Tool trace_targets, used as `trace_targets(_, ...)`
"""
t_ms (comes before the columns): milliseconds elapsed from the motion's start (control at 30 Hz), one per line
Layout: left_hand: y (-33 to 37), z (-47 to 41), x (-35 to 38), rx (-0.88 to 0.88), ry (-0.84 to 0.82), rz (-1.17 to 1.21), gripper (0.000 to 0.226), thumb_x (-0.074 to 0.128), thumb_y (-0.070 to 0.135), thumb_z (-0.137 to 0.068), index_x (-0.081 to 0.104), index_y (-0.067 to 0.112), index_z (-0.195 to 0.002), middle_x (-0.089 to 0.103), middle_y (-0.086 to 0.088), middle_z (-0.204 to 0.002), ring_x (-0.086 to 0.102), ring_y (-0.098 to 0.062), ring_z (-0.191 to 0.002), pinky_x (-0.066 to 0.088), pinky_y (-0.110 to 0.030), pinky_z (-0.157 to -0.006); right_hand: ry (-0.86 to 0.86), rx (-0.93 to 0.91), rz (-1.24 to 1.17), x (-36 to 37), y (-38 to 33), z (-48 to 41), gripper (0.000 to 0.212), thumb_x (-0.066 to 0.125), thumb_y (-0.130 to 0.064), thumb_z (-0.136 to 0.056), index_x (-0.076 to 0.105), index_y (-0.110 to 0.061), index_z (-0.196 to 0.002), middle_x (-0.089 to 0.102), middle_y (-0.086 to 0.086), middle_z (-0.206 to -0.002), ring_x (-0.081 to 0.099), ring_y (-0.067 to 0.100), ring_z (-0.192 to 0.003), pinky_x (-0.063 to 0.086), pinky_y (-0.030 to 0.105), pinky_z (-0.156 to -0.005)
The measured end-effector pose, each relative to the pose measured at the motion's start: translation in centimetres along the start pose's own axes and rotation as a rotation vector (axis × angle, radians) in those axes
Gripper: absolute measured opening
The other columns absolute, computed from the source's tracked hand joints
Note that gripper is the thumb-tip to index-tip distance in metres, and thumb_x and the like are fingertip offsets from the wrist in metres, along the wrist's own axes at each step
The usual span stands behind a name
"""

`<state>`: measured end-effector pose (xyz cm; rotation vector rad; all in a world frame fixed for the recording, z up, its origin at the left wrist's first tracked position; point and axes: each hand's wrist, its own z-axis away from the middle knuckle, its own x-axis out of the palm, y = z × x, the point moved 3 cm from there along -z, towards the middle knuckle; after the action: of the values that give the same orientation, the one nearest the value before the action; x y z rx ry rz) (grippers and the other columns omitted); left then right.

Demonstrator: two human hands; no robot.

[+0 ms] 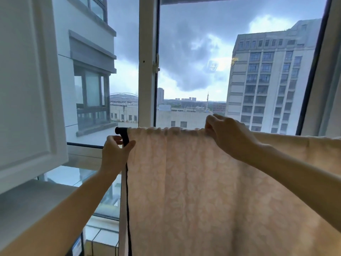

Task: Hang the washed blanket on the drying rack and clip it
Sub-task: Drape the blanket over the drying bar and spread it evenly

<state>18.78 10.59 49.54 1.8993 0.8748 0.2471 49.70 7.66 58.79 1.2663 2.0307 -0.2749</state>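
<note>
My right hand (227, 134) pinches the top fold of the blanket (184, 191), fingers curled down over the edge where it crosses the bar. My left hand (114, 154) is closed, thumb and fingers wrapped about the black upright of the drying rack (120, 130) just under its corner joint; the thumb touches the blanket's left edge. The blanket is pale peach with a faint leaf pattern. It is draped over the rack's top bar, gathered in small folds between my hands, and hangs straight down out of view. The black upright runs down beside its left edge. Behind the rack: a white window frame (146, 61), a tall building (267, 80) at right, heavy cloud in the sky (193, 43).
</note>
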Motion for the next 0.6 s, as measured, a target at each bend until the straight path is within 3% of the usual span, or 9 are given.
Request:
trace_targets(67, -0.3, -0.6, -0.2, -0.033, 0.006, -0.004, 0.054, 0.073, 0.038, -0.081, 0.049, 0.004, -0.115, 0.057, -0.007, -0.106, 0.056, -0.024, -0.097, 0.047, -0.035, -0.082, 0.007, 0.004, -0.018, 0.2, -0.3, -0.1, 0.012, 0.05, -0.019, -0.098, 0.048, -0.018, -0.086, 0.057, -0.003, -0.082, 0.055, 0.016, -0.064, 0.043, 0.03, -0.059)
trace_targets(133, -0.1, -0.9, -0.4, -0.057, -0.042, 0.011, 0.037, 0.07, 0.034, -0.085, 0.056, 0.003, -0.096, 0.061, -0.01, -0.089, 0.058, -0.026, -0.084, 0.046, -0.034, -0.074, 0.015, -0.001, -0.035, 0.3, -0.6, -0.2, 0.013, 0.049, -0.019, -0.098, 0.047, -0.017, -0.085, 0.056, -0.002, -0.08, 0.056, 0.016, -0.062, 0.047, 0.032, -0.058)
trace_targets(233, 0.9, -1.1, -1.5, 0.071, -0.019, 0.003, 0.035, 0.066, 0.03, -0.089, 0.061, -0.004, -0.08, 0.06, -0.016, -0.07, 0.053, -0.024, -0.063, 0.04, -0.03, -0.06, 0.023, -0.009, -0.07, 0.7, -1.2, -0.7, 0.017, 0.05, -0.024, -0.098, 0.047, -0.017, -0.083, 0.055, -0.003, -0.078, 0.055, 0.013, -0.06, 0.045, 0.03, -0.056)
trace_targets(333, 2.3, -1.6, -2.8, 0.112, 0.026, 0.047, 0.029, 0.061, 0.031, -0.092, 0.063, 0.003, -0.086, 0.061, -0.005, -0.073, 0.053, -0.016, -0.062, 0.039, -0.027, -0.056, 0.022, -0.022, -0.072, 1.4, -2.1, -1.6, 0.017, 0.05, -0.026, -0.098, 0.048, -0.017, -0.084, 0.056, -0.003, -0.079, 0.054, 0.012, -0.061, 0.043, 0.029, -0.057)
trace_targets(467, 3.5, -2.8, -4.2, 0.12, 0.024, 0.139, 0.015, 0.055, 0.029, -0.096, 0.061, 0.015, -0.1, 0.061, 0.008, -0.084, 0.057, -0.007, -0.074, 0.048, -0.026, -0.065, 0.005, -0.05, -0.053, 2.6, -3.8, -2.9, 0.015, 0.051, -0.023, -0.098, 0.046, -0.02, -0.085, 0.056, -0.004, -0.079, 0.05, 0.005, -0.058, 0.032, 0.02, -0.052)
trace_targets(600, 3.9, -4.1, -5.5, 0.138, 0.073, 0.169, 0.016, 0.049, 0.027, -0.099, 0.059, 0.018, -0.108, 0.06, 0.007, -0.093, 0.055, -0.006, -0.079, 0.041, -0.016, -0.063, -0.002, -0.071, -0.051, 3.5, -5.5, -4.1, 0.015, 0.053, -0.019, -0.097, 0.045, -0.021, -0.085, 0.057, -0.005, -0.079, 0.049, 0.004, -0.057, 0.031, 0.018, -0.051)
